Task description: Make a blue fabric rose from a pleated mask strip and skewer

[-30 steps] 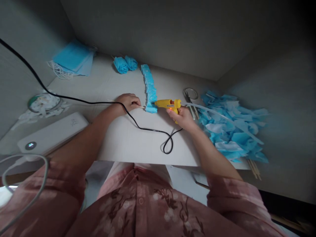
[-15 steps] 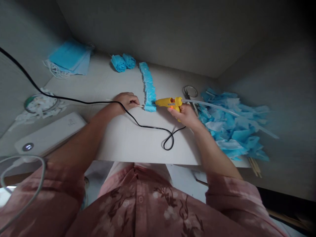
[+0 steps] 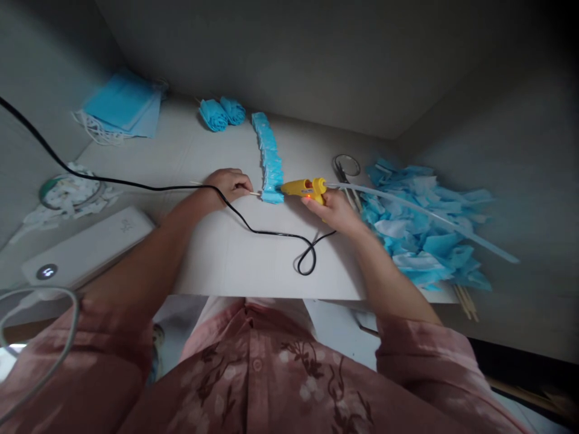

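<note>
My right hand (image 3: 332, 210) is wrapped round the grip of a yellow hot glue gun (image 3: 298, 188), whose red light glows. A long clear glue stick (image 3: 407, 210) sticks out behind it. The nozzle is at the lower right part of a pleated light-blue strip (image 3: 270, 154) that lies lengthwise on the table. My left hand (image 3: 230, 184) pinches a thin wooden stick (image 3: 256, 193), whose tip meets the strip's near end at its left edge. The stick's other end shows beyond the wrist. A black cord (image 3: 275, 232) loops below both hands and crosses my left forearm.
Two blue fabric roses (image 3: 214, 115) lie at the back, left of the strip. Stacked face masks (image 3: 122, 103) are at far left, above white scraps (image 3: 75, 190) and a white power bank (image 3: 90, 244). Scissors (image 3: 342, 169) and heaped blue pieces (image 3: 425, 223) lie right; wooden sticks (image 3: 465, 302) protrude below.
The glue gun's nozzle has shifted slightly up along the strip's near end. My left hand still holds the stick in place. The whole view has drifted a little.
</note>
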`<action>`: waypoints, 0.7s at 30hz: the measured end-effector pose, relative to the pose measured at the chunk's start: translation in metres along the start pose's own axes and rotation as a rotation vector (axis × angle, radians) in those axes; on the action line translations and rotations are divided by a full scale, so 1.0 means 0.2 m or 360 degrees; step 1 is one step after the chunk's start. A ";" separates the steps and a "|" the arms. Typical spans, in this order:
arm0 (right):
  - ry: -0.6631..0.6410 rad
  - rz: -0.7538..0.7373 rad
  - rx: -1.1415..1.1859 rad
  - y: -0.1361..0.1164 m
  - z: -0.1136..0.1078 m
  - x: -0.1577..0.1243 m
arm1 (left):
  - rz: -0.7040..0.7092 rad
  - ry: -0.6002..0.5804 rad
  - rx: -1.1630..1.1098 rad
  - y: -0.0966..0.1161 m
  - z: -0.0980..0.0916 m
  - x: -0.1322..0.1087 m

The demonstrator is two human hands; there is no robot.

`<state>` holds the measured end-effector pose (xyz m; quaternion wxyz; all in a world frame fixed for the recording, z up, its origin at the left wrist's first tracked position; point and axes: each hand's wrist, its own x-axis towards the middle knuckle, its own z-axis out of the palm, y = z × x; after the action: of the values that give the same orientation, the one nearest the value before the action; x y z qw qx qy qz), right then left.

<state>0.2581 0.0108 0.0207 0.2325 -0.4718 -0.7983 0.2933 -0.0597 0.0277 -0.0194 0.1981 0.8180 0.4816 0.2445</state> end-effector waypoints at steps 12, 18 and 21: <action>0.0058 0.0239 0.0217 0.05 -0.10 0.00 | -0.0094 -0.0127 0.0136 0.03 -0.02 0.01; 0.0098 0.0104 0.0209 0.08 -0.07 0.02 | -0.0113 -0.0132 0.0171 0.03 -0.02 0.01; 0.0134 0.0112 0.0247 0.10 -0.07 0.03 | -0.0110 -0.0138 0.0186 0.02 -0.02 0.01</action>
<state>0.2762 0.0268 0.0170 0.2912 -0.4921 -0.7457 0.3422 -0.0577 0.0282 -0.0127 0.1789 0.8209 0.5140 0.1732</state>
